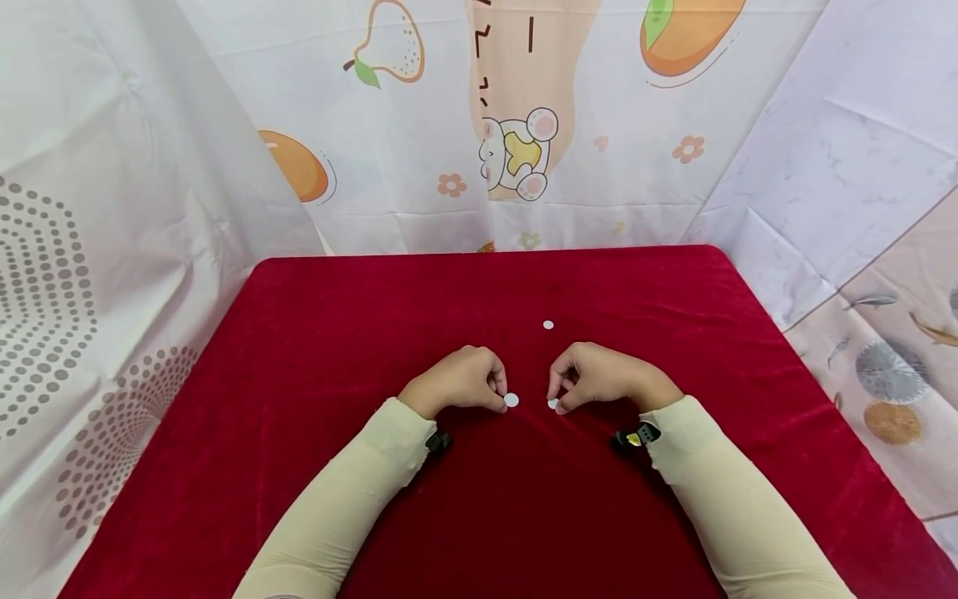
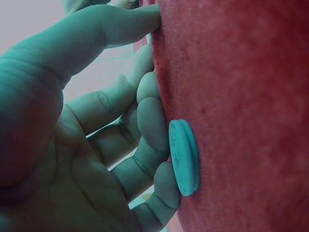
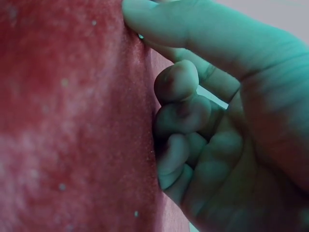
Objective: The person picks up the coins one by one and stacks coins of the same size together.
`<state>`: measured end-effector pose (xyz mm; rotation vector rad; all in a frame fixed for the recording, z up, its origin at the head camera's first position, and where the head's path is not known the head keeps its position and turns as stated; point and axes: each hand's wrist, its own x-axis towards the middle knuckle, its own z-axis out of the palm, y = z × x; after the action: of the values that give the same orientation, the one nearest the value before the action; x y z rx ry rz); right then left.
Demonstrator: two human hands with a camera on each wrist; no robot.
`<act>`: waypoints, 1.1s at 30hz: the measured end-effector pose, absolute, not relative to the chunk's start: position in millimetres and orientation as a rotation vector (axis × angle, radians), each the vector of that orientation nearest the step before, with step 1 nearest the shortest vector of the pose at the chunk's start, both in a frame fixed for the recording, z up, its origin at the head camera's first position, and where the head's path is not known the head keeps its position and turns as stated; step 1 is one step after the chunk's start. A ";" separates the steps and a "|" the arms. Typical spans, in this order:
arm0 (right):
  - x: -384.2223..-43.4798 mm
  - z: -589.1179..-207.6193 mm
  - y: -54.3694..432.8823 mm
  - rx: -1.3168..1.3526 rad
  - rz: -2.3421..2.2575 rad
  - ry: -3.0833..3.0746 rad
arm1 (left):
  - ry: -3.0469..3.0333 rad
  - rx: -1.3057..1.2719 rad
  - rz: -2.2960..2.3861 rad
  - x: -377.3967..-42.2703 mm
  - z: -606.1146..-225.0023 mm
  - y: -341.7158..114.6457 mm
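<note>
My left hand (image 1: 467,378) is low over the red cloth, its thumb and index fingertip at the left edge of a small white disc (image 1: 511,400), pinching it. A thicker round disc (image 2: 183,157) with a grooved edge shows by the curled lower fingers in the left wrist view; from the head view the hand hides it. Opposite, my right hand (image 1: 599,374) pinches another small white disc (image 1: 553,403) between thumb and index finger, partly covering it. The other right fingers (image 3: 176,82) are curled in against the cloth.
Farther back on the red-covered table (image 1: 374,308) lies one more white disc (image 1: 549,324). Printed curtains (image 1: 419,166) hang behind the table and along both sides. Dark bands with small devices sit at both wrists.
</note>
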<state>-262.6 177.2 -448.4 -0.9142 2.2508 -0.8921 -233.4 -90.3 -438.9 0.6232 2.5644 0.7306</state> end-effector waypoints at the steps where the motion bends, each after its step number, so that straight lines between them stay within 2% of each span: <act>1: -262.8 -448.7 177.1 -0.914 -0.897 2.247 | 2.564 0.621 0.732 -233.4 -438.9 -90.3; 33: -262.3 -449.6 177.6 -0.910 -0.896 2.254 | 2.569 0.646 0.736 -235.7 -441.6 -90.0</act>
<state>-262.3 177.6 -449.6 -0.9100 2.2541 -0.8960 -235.7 -90.0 -441.6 0.6460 2.5686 0.7356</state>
